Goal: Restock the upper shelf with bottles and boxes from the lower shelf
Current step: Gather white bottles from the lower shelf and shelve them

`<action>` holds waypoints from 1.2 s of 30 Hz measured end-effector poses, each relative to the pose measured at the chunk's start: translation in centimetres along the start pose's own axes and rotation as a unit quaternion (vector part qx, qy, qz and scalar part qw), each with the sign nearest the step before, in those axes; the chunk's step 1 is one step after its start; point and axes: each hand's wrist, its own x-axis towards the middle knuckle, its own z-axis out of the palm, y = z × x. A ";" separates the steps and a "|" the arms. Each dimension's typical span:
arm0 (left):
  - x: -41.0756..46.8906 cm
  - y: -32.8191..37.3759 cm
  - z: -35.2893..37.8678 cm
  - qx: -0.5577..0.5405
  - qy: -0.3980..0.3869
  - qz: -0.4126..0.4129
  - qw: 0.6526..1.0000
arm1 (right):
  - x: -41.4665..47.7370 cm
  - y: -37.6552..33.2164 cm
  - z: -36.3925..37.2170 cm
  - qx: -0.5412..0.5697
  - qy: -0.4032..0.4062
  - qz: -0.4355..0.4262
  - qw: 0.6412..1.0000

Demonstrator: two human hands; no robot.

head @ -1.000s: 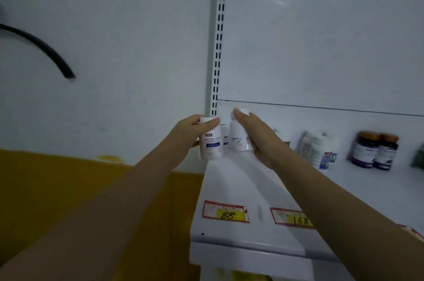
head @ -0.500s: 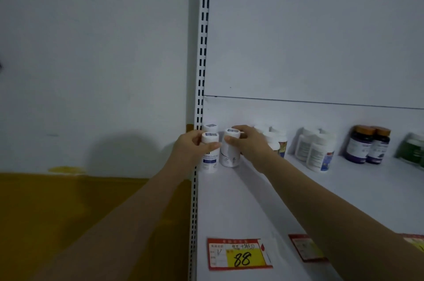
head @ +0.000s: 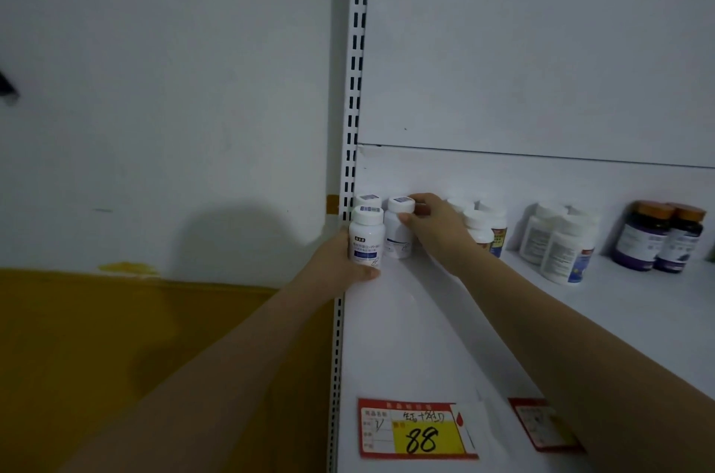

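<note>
Two bare arms reach to the back left corner of a white shelf (head: 425, 337). The left hand (head: 338, 260) wraps the first bottle (head: 366, 240), upright at the hand's 2 o'clock, thumb curled by its base. Whether the base touches the shelf cannot be told. The right hand (head: 439, 231) pinches the second bottle (head: 395, 240) near its cap. This one is upright at that hand's 9 o'clock, just beside the first. A third bottle (head: 368, 198) stands behind, at 12 o'clock. Both grips are curled on bottles, not spread. Letting go likely means drawing back toward 6 o'clock without tipping them.
</note>
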 end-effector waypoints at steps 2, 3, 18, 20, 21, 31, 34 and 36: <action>0.2 0.0 0.1 -0.004 0.000 -0.003 1.000 | 0.0 -0.1 0.0 -0.009 -0.002 -0.006 1.000; 0.3 0.0 0.1 -0.005 -0.001 -0.004 1.000 | 0.1 -0.1 0.0 -0.018 -0.005 -0.009 1.000; 0.2 0.5 0.4 0.020 0.003 -0.031 0.999 | -0.1 0.3 0.4 -0.041 -0.003 -0.022 0.999; 0.2 0.5 0.4 0.024 0.005 -0.032 0.999 | -0.2 0.1 0.5 -0.050 -0.006 -0.017 0.999; 0.2 0.5 0.4 0.027 0.004 -0.033 0.999 | -0.3 0.0 0.5 -0.059 -0.006 -0.015 0.998; -0.9 1.4 -0.9 0.098 -0.015 -0.113 0.989 | -2.4 -2.6 -1.1 -0.256 -0.007 0.008 0.967; -2.1 2.1 -1.7 0.208 -0.036 -0.108 0.972 | -3.8 -3.5 -2.2 -0.328 -0.036 -0.011 0.944; -2.8 3.0 -2.2 0.301 -0.043 -0.060 0.951 | -5.0 -4.0 -2.7 -0.371 -0.055 -0.034 0.927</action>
